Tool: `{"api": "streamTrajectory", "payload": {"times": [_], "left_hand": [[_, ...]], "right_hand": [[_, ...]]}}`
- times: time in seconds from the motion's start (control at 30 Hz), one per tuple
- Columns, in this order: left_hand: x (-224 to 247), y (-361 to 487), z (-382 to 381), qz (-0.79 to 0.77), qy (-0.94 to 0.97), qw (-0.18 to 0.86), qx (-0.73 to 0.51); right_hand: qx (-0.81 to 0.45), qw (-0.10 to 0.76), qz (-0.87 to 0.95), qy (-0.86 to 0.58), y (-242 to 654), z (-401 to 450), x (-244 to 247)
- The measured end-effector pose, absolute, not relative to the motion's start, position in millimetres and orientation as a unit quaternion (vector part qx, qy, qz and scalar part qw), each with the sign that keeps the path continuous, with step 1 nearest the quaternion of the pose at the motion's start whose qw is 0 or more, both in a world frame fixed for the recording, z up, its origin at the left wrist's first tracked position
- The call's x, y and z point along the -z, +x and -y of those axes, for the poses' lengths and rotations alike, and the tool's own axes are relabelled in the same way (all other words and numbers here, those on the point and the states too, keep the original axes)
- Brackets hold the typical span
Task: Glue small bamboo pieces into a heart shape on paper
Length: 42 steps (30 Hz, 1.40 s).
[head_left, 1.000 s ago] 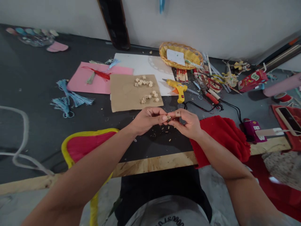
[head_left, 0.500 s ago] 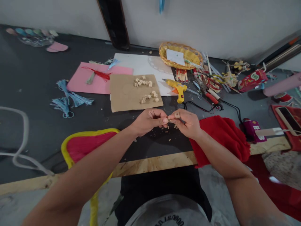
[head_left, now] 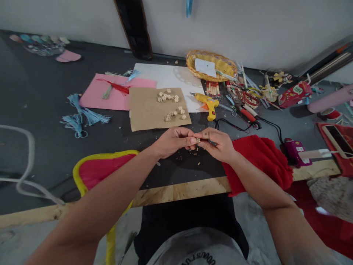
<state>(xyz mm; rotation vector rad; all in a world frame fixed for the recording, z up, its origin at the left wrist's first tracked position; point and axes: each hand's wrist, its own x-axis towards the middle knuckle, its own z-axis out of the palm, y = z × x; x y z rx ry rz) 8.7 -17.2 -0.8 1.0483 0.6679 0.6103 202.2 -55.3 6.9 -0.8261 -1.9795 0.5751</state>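
Over the dark table near its front edge, my left hand (head_left: pixel 178 141) and my right hand (head_left: pixel 216 144) meet fingertip to fingertip. Between them they pinch a small pale beige cluster (head_left: pixel 198 140), mostly covered by the fingers; it resembles the clusters on the cardboard. Tiny tan pieces (head_left: pixel 198 163) lie scattered on the table below the hands. Just beyond, a brown cardboard sheet (head_left: pixel 143 110) carries several beige clusters (head_left: pixel 168 97) in two groups. A yellow glue gun (head_left: pixel 211 105) rests on its side to the right of the cardboard.
Right of my hands lie a crumpled red cloth (head_left: pixel 259 162) and a purple box (head_left: pixel 296 151). Behind are a wicker basket (head_left: pixel 190 60), pliers (head_left: pixel 246 112) and a black cord (head_left: pixel 234 127). Blue tassels (head_left: pixel 85 116) and pink paper (head_left: pixel 91 92) sit left. A yellow-edged pink chair back (head_left: pixel 104 169) stands front left.
My fingertips have shifted slightly around the small cluster, and more of it shows between them now. Both hands stay in nearly the same place; the view has moved very little.
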Motion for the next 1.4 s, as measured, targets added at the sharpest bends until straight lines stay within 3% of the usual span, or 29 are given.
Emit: {"api": "streamTrajectory", "payload": {"times": [0.93,1.4], "left_hand": [[3.9,15.0,22.4,-0.311,0.465,0.761,-0.328],[3.5,9.9,19.2,-0.309,0.495,0.758,-0.29]], "right_hand": [[-0.193,0.457,0.785,-0.371,198.8,54.5,-2.6],[-0.272,0.461,0.772,-0.343,202.0,55.9,-7.9]]}}
